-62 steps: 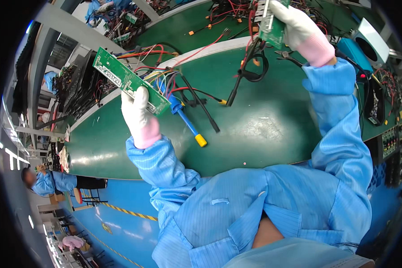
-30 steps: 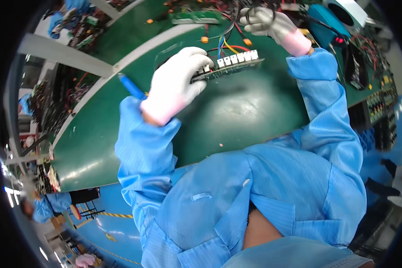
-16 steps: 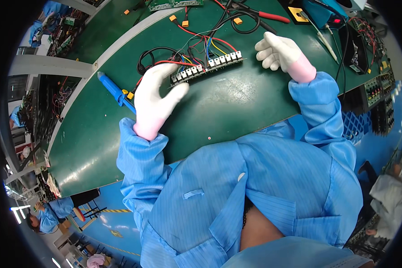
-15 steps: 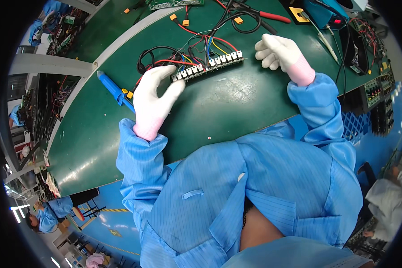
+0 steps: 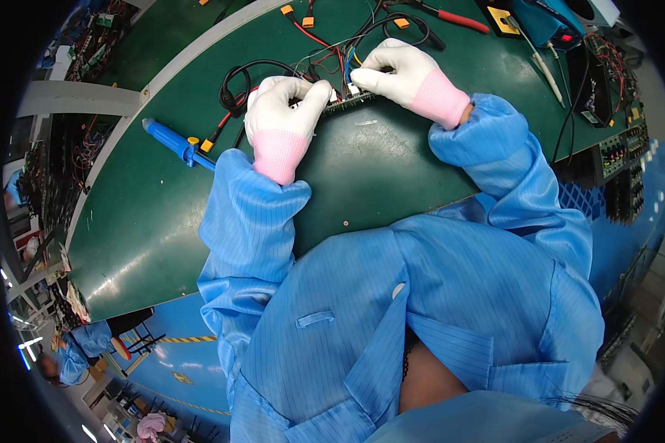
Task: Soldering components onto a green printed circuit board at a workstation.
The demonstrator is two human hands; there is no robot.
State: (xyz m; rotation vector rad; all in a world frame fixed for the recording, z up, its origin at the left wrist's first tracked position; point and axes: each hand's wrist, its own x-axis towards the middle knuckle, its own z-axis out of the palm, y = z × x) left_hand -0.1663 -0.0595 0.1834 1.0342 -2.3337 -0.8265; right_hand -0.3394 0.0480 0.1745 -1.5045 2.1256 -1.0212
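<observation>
A long, narrow circuit board (image 5: 349, 102) with a row of white-faced parts and wires on its far side lies between my hands. My left hand (image 5: 284, 111), in a white glove with a pink cuff, is closed over the board's left end. From the other side, my right hand (image 5: 399, 71), gloved alike, pinches at the board's right part. Both hands hide much of the board, and the exact grip of the right fingertips is covered. Red, blue, yellow and black wires (image 5: 345, 65) run from the board toward the far side.
A blue desoldering pump (image 5: 171, 140) lies left of my left hand, near a yellow cable connector (image 5: 207, 145). Red-handled pliers (image 5: 462, 21) lie at the back. On the right are a blue soldering station (image 5: 543, 26), a soldering iron (image 5: 543, 70) and a black bin (image 5: 592, 92).
My right hand has come in leftward to the board and closed there. My left hand has shifted right and its fingers have closed over the board's left end.
</observation>
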